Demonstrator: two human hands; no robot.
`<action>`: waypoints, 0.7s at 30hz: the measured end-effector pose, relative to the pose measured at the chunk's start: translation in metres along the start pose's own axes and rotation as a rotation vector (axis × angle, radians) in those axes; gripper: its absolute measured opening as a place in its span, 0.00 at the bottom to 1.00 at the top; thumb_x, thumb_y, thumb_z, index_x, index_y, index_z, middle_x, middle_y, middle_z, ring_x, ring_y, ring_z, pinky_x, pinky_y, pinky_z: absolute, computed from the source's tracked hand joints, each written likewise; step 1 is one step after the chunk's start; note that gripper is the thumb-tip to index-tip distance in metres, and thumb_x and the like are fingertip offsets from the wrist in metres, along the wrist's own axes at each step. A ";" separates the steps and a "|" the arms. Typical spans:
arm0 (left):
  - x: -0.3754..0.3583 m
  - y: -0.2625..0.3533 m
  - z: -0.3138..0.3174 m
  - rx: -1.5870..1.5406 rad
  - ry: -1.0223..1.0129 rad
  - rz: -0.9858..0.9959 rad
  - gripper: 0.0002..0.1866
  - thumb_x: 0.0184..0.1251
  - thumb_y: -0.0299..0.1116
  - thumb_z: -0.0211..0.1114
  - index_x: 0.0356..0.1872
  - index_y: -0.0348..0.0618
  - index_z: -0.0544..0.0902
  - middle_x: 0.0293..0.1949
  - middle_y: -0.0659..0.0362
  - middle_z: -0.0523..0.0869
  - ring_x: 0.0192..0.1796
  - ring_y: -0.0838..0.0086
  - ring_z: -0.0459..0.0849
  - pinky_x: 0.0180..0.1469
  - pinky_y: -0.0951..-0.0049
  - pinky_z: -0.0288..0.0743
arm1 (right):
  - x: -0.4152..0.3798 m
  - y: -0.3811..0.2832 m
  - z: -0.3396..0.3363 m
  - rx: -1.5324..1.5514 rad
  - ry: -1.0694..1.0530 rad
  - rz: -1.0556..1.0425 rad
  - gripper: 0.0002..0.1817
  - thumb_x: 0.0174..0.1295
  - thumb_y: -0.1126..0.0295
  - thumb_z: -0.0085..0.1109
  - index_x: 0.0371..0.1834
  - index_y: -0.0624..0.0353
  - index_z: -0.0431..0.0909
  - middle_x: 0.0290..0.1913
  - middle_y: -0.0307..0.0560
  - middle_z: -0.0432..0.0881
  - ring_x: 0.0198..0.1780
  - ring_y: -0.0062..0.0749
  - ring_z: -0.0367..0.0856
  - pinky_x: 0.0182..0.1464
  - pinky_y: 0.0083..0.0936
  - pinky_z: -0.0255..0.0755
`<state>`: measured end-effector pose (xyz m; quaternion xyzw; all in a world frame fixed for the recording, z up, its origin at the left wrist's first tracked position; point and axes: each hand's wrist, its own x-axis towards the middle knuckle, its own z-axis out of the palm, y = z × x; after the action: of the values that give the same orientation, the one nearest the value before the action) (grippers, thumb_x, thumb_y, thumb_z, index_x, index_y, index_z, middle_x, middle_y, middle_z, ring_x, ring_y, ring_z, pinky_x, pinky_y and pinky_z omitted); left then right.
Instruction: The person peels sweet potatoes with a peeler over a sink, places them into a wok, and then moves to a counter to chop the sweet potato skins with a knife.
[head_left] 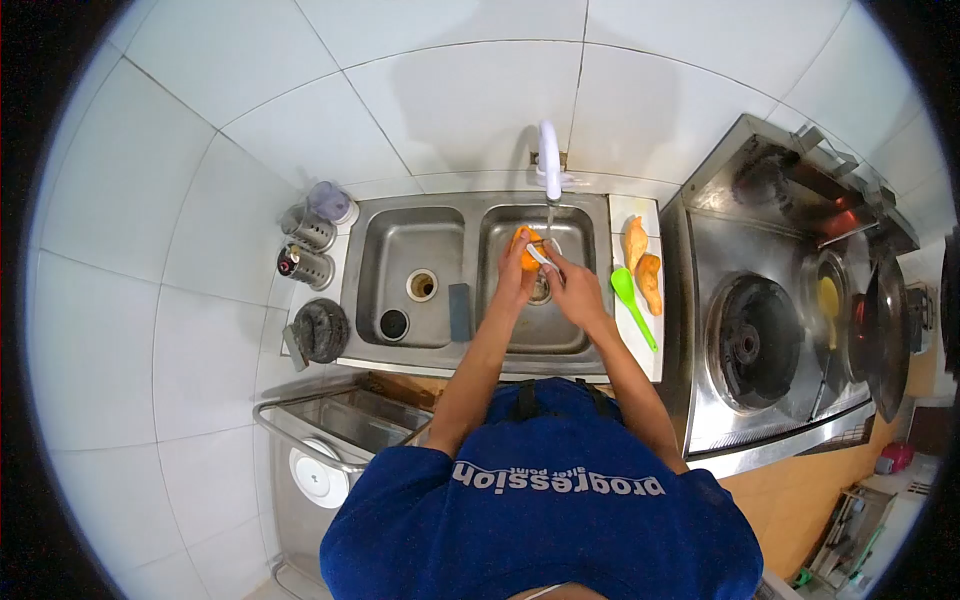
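My left hand (pixel 515 270) is closed around a bright orange vegetable (pixel 524 240), possibly a sweet potato, above the right basin (pixel 500 335). Close beside it, my right hand (pixel 575 290) is closed on a slim white tool, seemingly a peeler (pixel 541 257), which lies against the orange piece. Water runs from the white faucet (pixel 550 165) just behind both hands. My fingers hide parts of the vegetable and the tool.
Two tan-orange vegetables (pixel 648 280) and a green spoon (pixel 632 308) lie on the right ledge. The left basin (pixel 385 240) holds a black round strainer (pixel 394 323). A grey block (pixel 459 312) lies on the divider. At right stands a stove (pixel 752 340); utensil holders (pixel 308 265) stand at left.
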<state>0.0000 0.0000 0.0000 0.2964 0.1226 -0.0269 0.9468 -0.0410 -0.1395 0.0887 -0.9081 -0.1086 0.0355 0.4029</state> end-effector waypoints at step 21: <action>-0.012 0.009 0.023 -0.027 0.170 0.008 0.13 0.68 0.42 0.65 0.44 0.44 0.79 0.35 0.61 0.81 0.35 0.74 0.82 0.38 0.73 0.80 | -0.009 -0.009 0.008 -0.047 0.034 -0.073 0.21 0.67 0.61 0.54 0.63 0.51 0.77 0.37 0.65 0.83 0.36 0.59 0.82 0.40 0.46 0.75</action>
<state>-0.0054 -0.0065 0.0263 0.2853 0.2018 0.0036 0.9369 -0.0522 -0.1298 0.0903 -0.9132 -0.1357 0.0029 0.3842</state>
